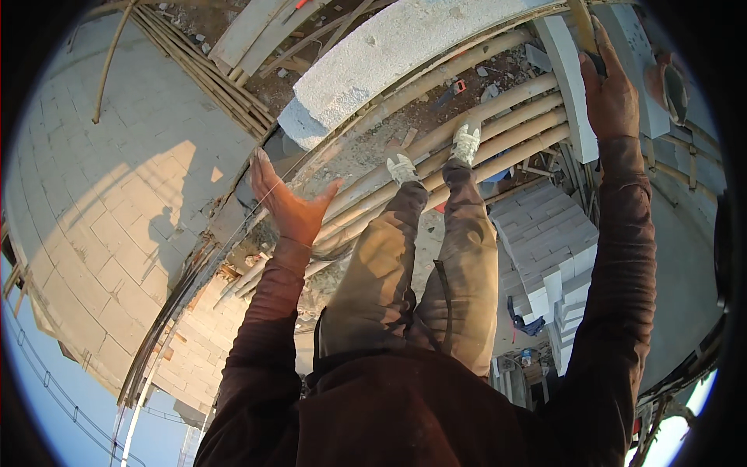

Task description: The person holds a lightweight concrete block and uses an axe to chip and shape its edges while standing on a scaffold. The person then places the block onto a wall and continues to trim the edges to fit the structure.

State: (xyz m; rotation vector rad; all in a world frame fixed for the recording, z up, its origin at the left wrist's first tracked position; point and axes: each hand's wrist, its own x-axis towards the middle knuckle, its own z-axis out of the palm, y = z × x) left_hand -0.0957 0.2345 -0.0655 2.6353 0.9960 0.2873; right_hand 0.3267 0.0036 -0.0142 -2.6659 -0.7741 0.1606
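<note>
My left hand (292, 206) is raised over the left end of the wall, its thumb and fingers spread and nothing in its grasp. A thin string seems to run past its fingers; whether they touch cannot be told. Ahead of it lies the rough white top of a pale block wall (366, 58). At the upper right my right hand (611, 97) is wrapped round a tool with a dark grip and a flat yellowish part (580, 25). Its far end is cut off by the view's rim, so its kind is unclear. Beside it stands a pale upright block (564, 86).
My feet rest on several bamboo poles (513, 128) laid side by side over a drop. Below right is a stack of pale blocks (545, 229). A block wall (101, 202) rises at left. A saw with a red handle (459, 86) lies on the debris below.
</note>
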